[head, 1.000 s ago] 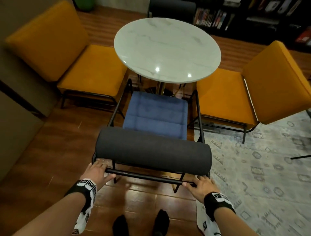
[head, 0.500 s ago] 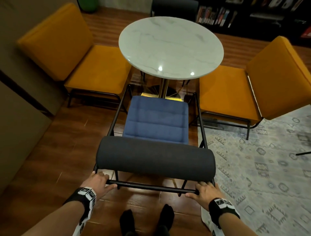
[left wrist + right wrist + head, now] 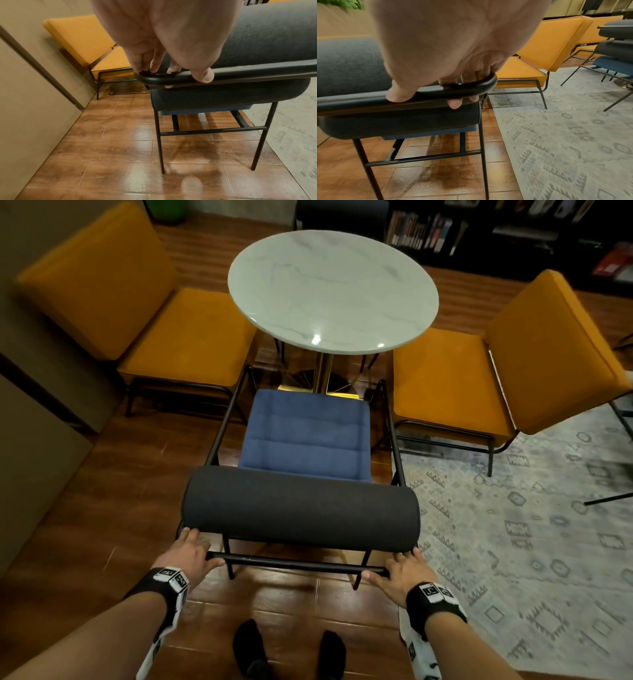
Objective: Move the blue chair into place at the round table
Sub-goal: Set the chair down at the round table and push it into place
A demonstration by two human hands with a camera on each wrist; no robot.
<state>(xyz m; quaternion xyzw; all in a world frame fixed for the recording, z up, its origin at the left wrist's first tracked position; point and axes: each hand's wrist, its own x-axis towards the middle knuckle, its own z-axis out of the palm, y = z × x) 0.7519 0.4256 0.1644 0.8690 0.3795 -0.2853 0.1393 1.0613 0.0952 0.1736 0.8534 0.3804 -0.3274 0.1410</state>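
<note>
In the head view, the blue chair (image 3: 303,440) stands on the wooden floor (image 3: 102,508) at the near side of the round table (image 3: 333,290), with its front edge just under the table rim. Its dark backrest roll (image 3: 299,510) is nearest to the person. The left hand (image 3: 186,553) grips the left end of the black back rail (image 3: 294,564), and the right hand (image 3: 399,575) grips the right end. One orange chair (image 3: 144,313) stands at the left of the table and another orange chair (image 3: 507,364) at the right, on the edge of a patterned rug (image 3: 531,542).

In the left wrist view, the left hand (image 3: 164,40) is curled around the rounded corner of the rail (image 3: 240,73), thumb on the near face and fingertips (image 3: 169,86) showing below it.

In the right wrist view, the right hand (image 3: 450,47) wraps the other rail corner (image 3: 467,88) in the same way, thumb on the near side, fingertips (image 3: 454,103) under.
</note>
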